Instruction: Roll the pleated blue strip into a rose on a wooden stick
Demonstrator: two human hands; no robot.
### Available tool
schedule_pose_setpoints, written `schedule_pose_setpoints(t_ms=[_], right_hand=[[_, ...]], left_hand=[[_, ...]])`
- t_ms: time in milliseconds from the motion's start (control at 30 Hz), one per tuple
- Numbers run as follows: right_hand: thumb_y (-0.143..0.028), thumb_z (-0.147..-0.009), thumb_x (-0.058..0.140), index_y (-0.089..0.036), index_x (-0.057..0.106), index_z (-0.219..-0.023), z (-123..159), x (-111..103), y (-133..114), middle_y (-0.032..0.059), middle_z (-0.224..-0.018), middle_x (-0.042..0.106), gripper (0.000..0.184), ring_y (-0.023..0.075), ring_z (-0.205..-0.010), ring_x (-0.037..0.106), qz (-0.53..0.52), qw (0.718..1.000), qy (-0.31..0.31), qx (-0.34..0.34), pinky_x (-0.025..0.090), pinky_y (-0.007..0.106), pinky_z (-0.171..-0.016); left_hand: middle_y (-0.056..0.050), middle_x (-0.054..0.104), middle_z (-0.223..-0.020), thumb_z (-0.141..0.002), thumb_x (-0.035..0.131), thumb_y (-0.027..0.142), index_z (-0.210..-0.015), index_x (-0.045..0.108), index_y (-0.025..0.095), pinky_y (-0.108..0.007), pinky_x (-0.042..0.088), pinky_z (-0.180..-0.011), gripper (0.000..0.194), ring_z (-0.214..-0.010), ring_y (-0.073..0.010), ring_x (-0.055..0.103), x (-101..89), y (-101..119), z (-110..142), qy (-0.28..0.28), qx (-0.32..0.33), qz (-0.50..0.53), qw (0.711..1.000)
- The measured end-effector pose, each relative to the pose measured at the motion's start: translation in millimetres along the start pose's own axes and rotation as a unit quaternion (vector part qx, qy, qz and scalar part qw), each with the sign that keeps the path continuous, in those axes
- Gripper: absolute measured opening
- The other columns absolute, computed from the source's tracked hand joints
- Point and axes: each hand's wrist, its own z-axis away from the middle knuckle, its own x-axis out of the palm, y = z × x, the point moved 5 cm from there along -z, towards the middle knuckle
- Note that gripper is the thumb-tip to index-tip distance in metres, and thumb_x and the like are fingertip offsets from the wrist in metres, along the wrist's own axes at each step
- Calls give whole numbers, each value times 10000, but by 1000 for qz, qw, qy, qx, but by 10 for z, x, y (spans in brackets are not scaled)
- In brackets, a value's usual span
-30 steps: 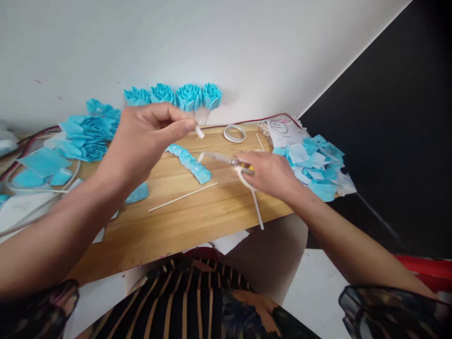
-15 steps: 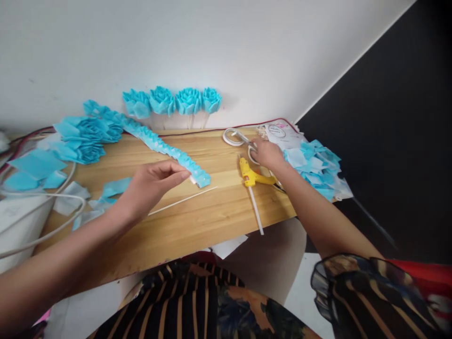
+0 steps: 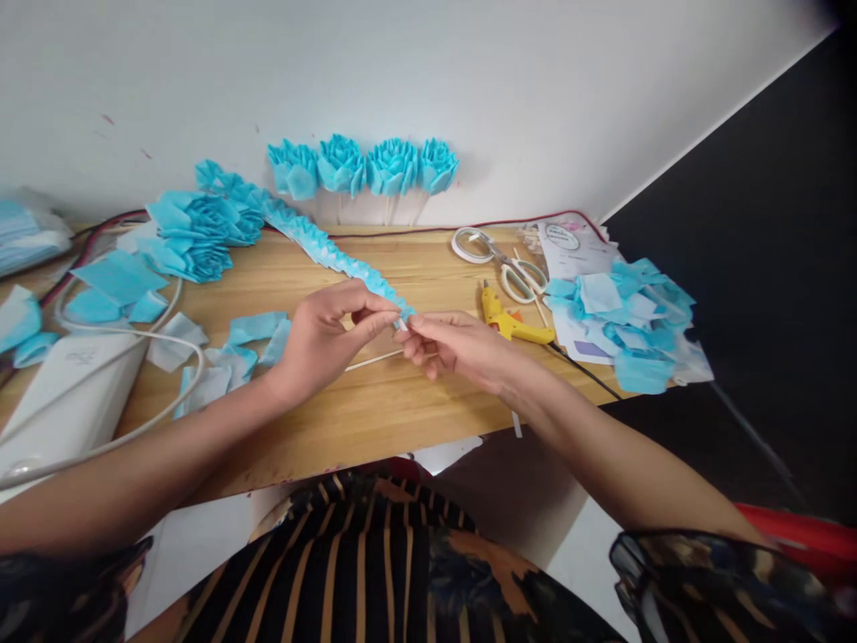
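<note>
A long pleated strip of blue fabric (image 3: 321,247) runs from the back left of the table to its near end between my two hands. My left hand (image 3: 335,335) pinches that end between thumb and forefinger. Meeting it there, my right hand (image 3: 455,346) also has its fingertips closed on the strip's tip. Beneath the hands lies a thin white stick (image 3: 373,361), partly hidden. Right of my right hand are a yellow glue gun (image 3: 509,321) and, behind it, white-handled scissors (image 3: 522,279) lying open on the table.
Several blue fabric roses (image 3: 392,167) on sticks lean at the wall; more flowers (image 3: 201,237) lie at left. Blue fabric pieces (image 3: 646,313) are heaped right. A white power strip (image 3: 73,393) with a looped cable stands front left. A tape roll (image 3: 470,246) lies behind.
My right hand has left the scissors and come across to the strip's end beside my left hand. The scissors stay on the table. The whole view has shifted slightly.
</note>
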Motion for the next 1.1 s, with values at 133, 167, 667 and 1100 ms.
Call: schedule_pose_setpoints(t_ms=[133,167,667,1100], right_hand=[[-388,-905,743,-165,772,-836,14,73,20,16,-719,668,236,89,-600,564,-56,998,-33,12,440,187,-455],[-389,-895,751,-166,766,-834,20,76,17,10,-709,662,231,89,-597,561,-63,997,-32,9,435,186,-449],[-313,-891,632,-209,611,-762,94,-183,-364,-10,-699,612,166,123,-622,495,366,881,157,-256,382,293,-616],[-425,-883,596,-199,640,-779,-42,-701,-88,-16,-666,555,253,140,-610,500,385,900,137,-154,378,307,-628]], left_hand=[[12,726,-766,-1000,698,333,-898,779,255,-305,493,-710,152,-716,-143,647,-26,84,28,12,100,-49,994],[12,729,-772,-1001,700,333,-904,777,259,-308,493,-719,144,-729,-146,654,-29,92,31,14,113,-62,992],[-16,695,-787,-1054,562,466,-1114,764,306,-372,455,-839,264,-818,-207,656,-21,36,27,-62,90,-215,971],[-59,647,-761,-1006,402,130,-1111,805,229,-357,395,-749,429,-755,-212,591,331,-312,150,-239,104,-355,898]])
